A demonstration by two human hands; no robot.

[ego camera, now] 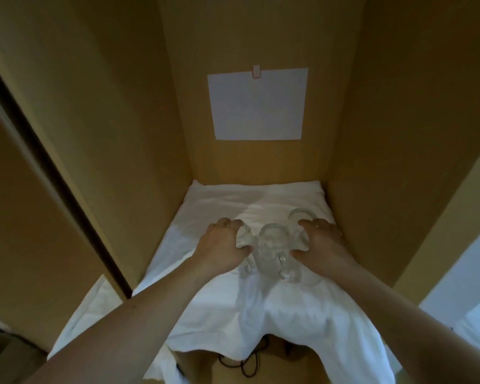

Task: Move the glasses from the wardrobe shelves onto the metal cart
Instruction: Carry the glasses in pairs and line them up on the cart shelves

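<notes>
In the middle of the frame: a wooden wardrobe compartment (139, 112) stands open, its side walls rising to the left and right edges and its back wall filling the upper centre.
Shelf cover: a white cloth (250, 314) lies over the shelf, wrinkled, with its front edge hanging down toward the bottom centre of the frame.
Glass mugs: a tight cluster of clear glass mugs (269, 245) with handles stands on the cloth, a little below the centre of the frame; they touch or overlap one another, and their exact number cannot be told through the glare and blur.
Rear mug: one glass rim (302, 213) shows above and right of the cluster, just behind the right hand's fingers.
Left hand: the left hand (222, 242) reaches in from the lower left, and its fingers and thumb curl round the leftmost mug, gripping it at the side.
Right hand: the right hand (320, 241) reaches in from the lower right, its fingers curled over the rim of the rightmost mug and its thumb against the glass near the middle.
Forearms: both bare forearms run from the bottom corners up to the cluster, one on each side of it.
Back wall: a blank white sheet of paper (258, 105) hangs in the upper centre, held by a small clip (256, 72) at its top edge.
Below the shelf: dark cables (250, 361) show at the bottom centre under the cloth's hanging edge.
Left edge: a dark vertical gap (53, 173) separates the compartment from a wooden door panel at the far left.
</notes>
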